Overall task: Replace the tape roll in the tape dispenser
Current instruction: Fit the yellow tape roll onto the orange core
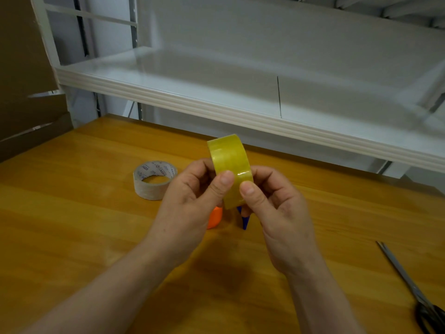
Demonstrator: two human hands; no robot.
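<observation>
I hold a yellowish clear tape roll [230,160] upright on edge above the wooden table [72,225]. My left hand [190,203] grips it from the left, thumb pressed on the outer band. My right hand [277,213] grips it from the right, thumb on the band beside the other thumb. Below the roll, mostly hidden by my hands, parts of the tape dispenser show: an orange piece [215,218] and a blue piece [244,219]. A nearly spent roll with a grey printed core [154,180] lies flat on the table to the left.
Scissors [409,283] with black handles lie at the table's right front edge. A white shelf [216,102] overhangs the back of the table. Brown cardboard [26,92] stands at the far left.
</observation>
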